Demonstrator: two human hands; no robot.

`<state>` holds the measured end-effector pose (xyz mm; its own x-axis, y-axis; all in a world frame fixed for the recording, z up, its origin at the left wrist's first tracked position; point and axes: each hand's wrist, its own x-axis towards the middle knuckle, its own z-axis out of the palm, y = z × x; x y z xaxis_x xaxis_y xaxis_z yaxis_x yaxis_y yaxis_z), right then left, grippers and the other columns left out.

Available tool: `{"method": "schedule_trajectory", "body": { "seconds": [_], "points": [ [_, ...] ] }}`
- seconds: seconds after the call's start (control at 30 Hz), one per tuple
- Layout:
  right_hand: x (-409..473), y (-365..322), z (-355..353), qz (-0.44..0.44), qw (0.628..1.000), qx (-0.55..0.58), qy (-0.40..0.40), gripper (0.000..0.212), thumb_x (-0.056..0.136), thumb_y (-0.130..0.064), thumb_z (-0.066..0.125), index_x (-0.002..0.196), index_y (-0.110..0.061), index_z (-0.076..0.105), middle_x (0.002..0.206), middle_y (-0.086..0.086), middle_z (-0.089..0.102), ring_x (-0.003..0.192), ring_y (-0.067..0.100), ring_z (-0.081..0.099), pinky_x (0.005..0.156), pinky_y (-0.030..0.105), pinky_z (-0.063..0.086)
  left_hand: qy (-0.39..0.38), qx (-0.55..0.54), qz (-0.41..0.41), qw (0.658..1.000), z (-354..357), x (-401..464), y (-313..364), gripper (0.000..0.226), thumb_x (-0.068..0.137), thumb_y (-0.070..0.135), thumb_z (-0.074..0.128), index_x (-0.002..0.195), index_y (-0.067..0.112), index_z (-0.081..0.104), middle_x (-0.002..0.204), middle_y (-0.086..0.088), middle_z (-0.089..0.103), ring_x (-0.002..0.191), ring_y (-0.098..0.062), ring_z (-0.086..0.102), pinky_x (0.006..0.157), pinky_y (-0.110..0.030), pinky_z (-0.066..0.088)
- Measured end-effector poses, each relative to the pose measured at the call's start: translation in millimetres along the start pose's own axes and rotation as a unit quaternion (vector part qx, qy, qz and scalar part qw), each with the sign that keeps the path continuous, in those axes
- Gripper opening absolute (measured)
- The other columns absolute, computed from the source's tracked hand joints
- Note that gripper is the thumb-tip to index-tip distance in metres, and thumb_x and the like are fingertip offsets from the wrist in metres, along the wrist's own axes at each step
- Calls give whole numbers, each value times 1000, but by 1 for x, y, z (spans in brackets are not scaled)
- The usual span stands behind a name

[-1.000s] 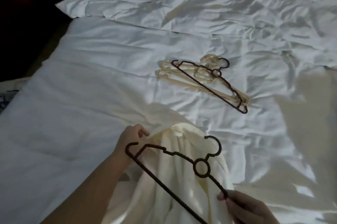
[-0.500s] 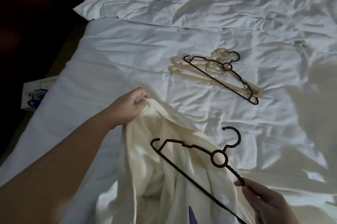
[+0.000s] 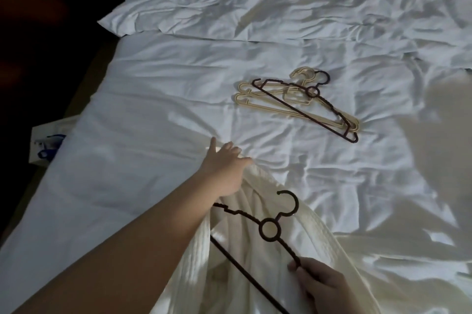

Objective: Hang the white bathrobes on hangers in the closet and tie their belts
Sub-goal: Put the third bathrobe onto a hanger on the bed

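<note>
A cream-white bathrobe point(image 3: 245, 260) lies bunched on the bed at the near edge, under my arms. My left hand point(image 3: 224, 168) reaches forward over the robe's top edge and rests on it with thumb and fingers stretched out. My right hand point(image 3: 321, 285) grips one shoulder arm of a dark plastic hanger point(image 3: 281, 239), which hovers just over the robe with its hook pointing away from me. The hanger's far tip sits beside my left wrist. No belt or closet is in sight.
A pile of spare hangers point(image 3: 296, 99), one dark on top of several beige, lies on the white sheet point(image 3: 153, 109) mid-bed. A rumpled duvet point(image 3: 229, 6) covers the far end. A white paper bag point(image 3: 48, 145) stands on the dark floor to the left.
My left hand went from pinching the robe's edge to lying stretched out, further forward on the bed. The hanger in my right hand shifted left, close to my left wrist.
</note>
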<state>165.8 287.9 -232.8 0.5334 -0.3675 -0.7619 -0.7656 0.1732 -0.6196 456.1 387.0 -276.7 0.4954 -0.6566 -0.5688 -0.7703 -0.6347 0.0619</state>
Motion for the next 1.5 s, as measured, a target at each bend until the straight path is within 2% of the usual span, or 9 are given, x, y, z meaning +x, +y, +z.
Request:
{"method": "schedule_trajectory", "body": {
  "seconds": [0.2,0.33,0.43,0.57,0.77,1.0,1.13,1.3,1.5],
  "points": [
    [10,-8,16,-17,980,-197,-12,27,94,-21,59,82,-44,68,75,-9,73,66,0,63,77,23,55,13,51,-4,999,33,30,-11,26,94,29,61,119,34,63,130,2,57,126,-25,46,106,-46,38],
    [23,-24,24,-37,945,-319,-63,36,96,-23,50,123,-46,51,97,-15,65,90,0,59,80,15,44,60,54,0,997,42,33,-22,17,94,37,59,102,28,71,111,4,64,112,-24,55,91,-40,46],
    [35,-35,32,-31,936,-344,-64,27,92,-22,47,113,-28,61,106,-7,50,99,13,54,86,24,46,81,-7,8,997,45,31,-28,17,96,36,54,89,26,67,100,5,66,106,-23,57,89,-39,44],
    [65,-50,47,36,973,-229,-14,11,90,-22,52,86,-15,60,89,-2,61,72,13,54,57,22,39,110,-47,-7,993,52,23,-26,31,95,48,49,86,24,68,93,5,67,101,-22,58,92,-40,43],
    [108,-52,56,125,991,-40,38,24,78,-27,67,78,-4,72,62,3,62,59,19,59,54,26,45,45,-5,-18,999,55,18,-13,32,96,61,48,92,34,64,116,4,61,124,-23,47,96,-47,38],
    [124,-55,61,61,995,9,73,25,90,-32,70,77,-10,73,68,6,74,62,22,68,66,36,60,104,-67,-84,989,57,16,8,28,99,50,54,95,31,74,116,13,64,123,-18,45,86,-41,32],
    [102,-67,63,10,992,89,85,14,94,-26,70,90,-13,71,82,5,77,74,24,75,59,37,63,108,-359,-117,920,42,3,9,22,94,51,61,84,33,67,85,17,71,95,-7,64,89,-39,47],
    [63,-83,64,-48,988,119,83,7,97,-24,66,93,-18,67,83,-2,77,76,25,76,61,36,62,127,-536,-95,829,2,-28,19,21,99,32,69,83,20,76,75,10,75,62,2,60,64,-21,43],
    [35,-90,70,-123,980,93,123,6,99,-34,64,93,-33,64,87,-13,77,80,9,73,76,46,61,108,-688,-94,712,-32,-69,24,17,98,28,70,97,16,82,87,3,79,78,0,66,81,-21,46]
  ]
}}
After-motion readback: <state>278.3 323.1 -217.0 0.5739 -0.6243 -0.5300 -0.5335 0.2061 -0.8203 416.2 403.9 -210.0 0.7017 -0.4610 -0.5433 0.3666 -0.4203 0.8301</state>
